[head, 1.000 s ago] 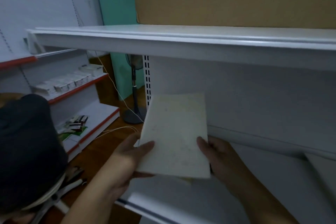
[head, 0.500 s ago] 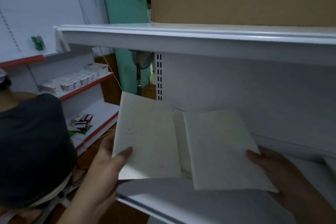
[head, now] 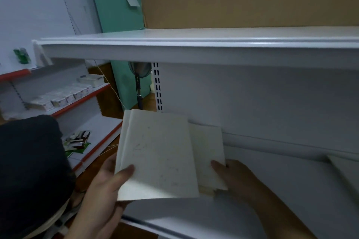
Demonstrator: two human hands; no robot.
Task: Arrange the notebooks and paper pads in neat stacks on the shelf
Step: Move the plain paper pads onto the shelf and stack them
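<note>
Under the box [head: 242,6], at the shelf [head: 281,190], both your hands are full.
The left pad [head: 159,153] lies partly over the right pad [head: 207,153], both just above the shelf near its left end. Your left hand [head: 104,186] grips the left pad at its lower left corner, thumb on top; your right hand [head: 239,178] grips the right pad at its lower right edge, thumb on top.

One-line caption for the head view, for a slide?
Left hand grips one pale pad, right hand a second pad partly under it, over the white shelf.
</note>
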